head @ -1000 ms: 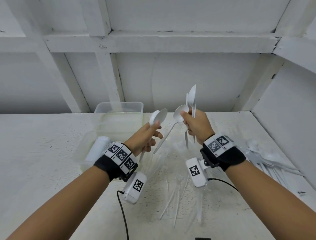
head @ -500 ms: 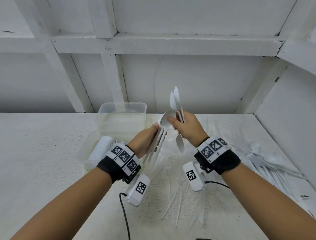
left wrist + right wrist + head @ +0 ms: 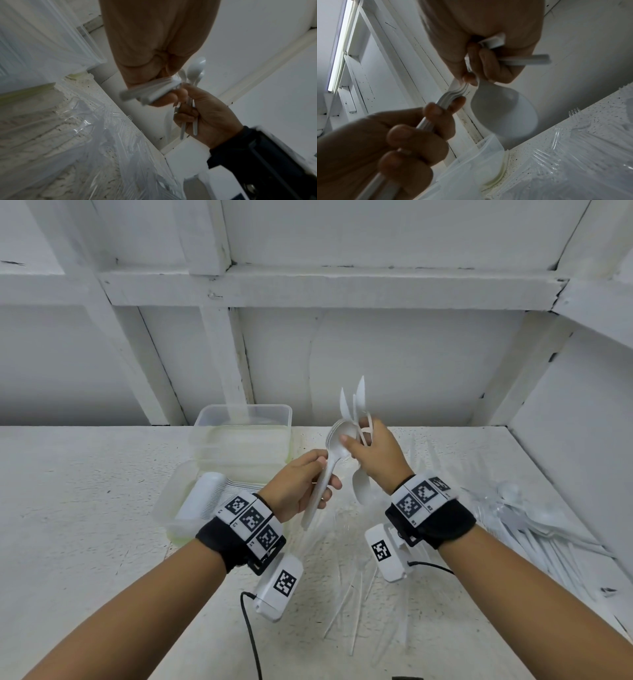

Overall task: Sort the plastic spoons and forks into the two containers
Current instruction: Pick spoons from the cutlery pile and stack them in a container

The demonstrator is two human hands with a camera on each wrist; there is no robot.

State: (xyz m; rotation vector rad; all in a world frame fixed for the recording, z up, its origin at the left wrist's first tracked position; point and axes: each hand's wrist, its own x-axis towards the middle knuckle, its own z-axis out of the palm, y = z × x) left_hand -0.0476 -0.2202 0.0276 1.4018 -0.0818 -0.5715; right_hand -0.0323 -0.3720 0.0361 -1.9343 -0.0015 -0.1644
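My left hand (image 3: 301, 487) grips a nested stack of white plastic spoons (image 3: 329, 463) by the handles, bowls up, above the middle of the table. My right hand (image 3: 373, 453) holds several more white spoons (image 3: 358, 405) fanned upward, one bowl hanging below the fist, and its thumb presses on the top bowl of the left stack. In the left wrist view the stacked handles (image 3: 150, 90) cross my left hand (image 3: 154, 75). The right wrist view shows my right hand (image 3: 481, 56) with one big spoon bowl (image 3: 503, 112). Two clear containers stand left: a far one (image 3: 243, 433) and a near one (image 3: 178, 501) holding stacked white cutlery.
Clear plastic forks (image 3: 359, 601) lie scattered on the white table under my hands. A pile of white and clear cutlery (image 3: 534, 522) lies at the right, against the side wall. White walls close the back and the right.
My hands have come together: the right hand has brought a spoon onto the stack in my left hand, and its thumb now presses on that stack's top bowl.
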